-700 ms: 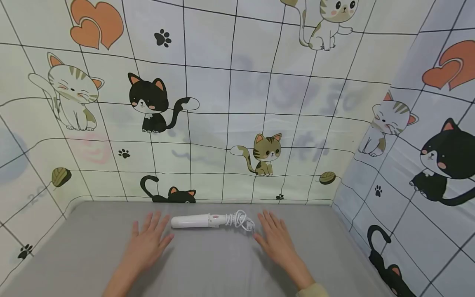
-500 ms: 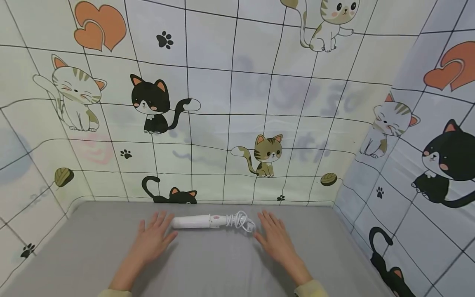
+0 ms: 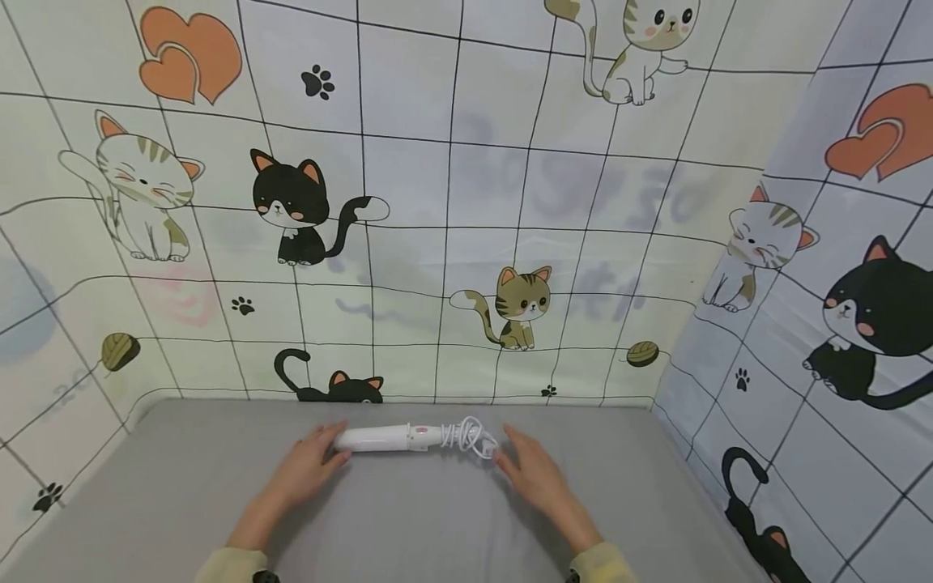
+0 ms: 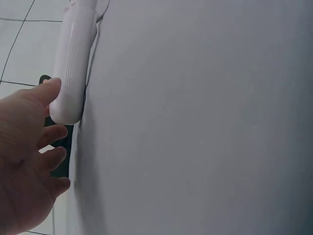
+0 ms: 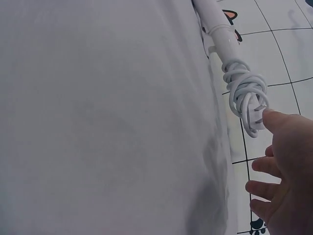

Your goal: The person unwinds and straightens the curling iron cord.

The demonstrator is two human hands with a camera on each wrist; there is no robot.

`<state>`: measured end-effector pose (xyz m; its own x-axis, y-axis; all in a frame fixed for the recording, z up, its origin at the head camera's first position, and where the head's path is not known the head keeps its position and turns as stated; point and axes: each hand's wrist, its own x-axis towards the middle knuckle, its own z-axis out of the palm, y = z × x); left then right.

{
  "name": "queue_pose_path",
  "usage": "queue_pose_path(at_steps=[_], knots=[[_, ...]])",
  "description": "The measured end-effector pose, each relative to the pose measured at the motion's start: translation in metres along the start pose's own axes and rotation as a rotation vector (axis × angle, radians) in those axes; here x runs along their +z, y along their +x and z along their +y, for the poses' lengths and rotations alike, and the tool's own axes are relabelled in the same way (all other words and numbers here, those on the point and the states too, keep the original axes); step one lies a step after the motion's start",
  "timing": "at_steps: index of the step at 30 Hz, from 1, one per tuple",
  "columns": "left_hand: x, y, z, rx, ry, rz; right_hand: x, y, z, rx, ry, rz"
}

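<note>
A slim white hair straightener (image 3: 375, 439) lies crosswise near the back of the grey surface. Its white cord (image 3: 466, 436) is wound in loops about the right end, and the plug (image 5: 255, 115) sticks out there. My left hand (image 3: 304, 468) is at the smooth rounded end, thumb in front and index finger behind, the other fingers loosely bent. At the cord end is my right hand (image 3: 538, 479), thumb tip right at the plug and fingers spread beyond it. Neither hand's fingers are curled round the straightener.
Grey cloth (image 3: 423, 518) covers the flat work surface. Behind it and along both sides rises a white curtain-like wall (image 3: 408, 178) with grid lines and printed cats. The straightener lies close to the back wall's foot.
My left hand has moved right and forward to the straightener's end, its spread fingers drawing together. My right hand's fingers have bent slightly, with the thumb nearer the plug. The straightener stays in place.
</note>
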<state>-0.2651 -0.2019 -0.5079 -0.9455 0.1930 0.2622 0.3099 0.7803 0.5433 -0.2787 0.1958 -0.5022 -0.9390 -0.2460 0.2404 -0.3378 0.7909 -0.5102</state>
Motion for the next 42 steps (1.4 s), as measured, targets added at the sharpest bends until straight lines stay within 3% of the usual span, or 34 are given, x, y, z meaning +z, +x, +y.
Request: queue_pose_path(at_steps=[8,16,29,42], knots=[[0.005,0.003,-0.008,-0.077,-0.038,-0.035,0.004,0.003,-0.001,-0.050,0.104,-0.023],[0.004,0.005,-0.007,-0.043,-0.005,-0.031,0.009,0.005,0.002,-0.128,0.197,-0.042],[0.004,0.006,-0.012,-0.073,-0.031,0.047,0.014,0.008,0.002,-0.113,0.320,-0.068],[0.002,0.007,-0.012,-0.092,-0.105,0.069,0.013,0.006,0.000,-0.089,0.444,-0.061]])
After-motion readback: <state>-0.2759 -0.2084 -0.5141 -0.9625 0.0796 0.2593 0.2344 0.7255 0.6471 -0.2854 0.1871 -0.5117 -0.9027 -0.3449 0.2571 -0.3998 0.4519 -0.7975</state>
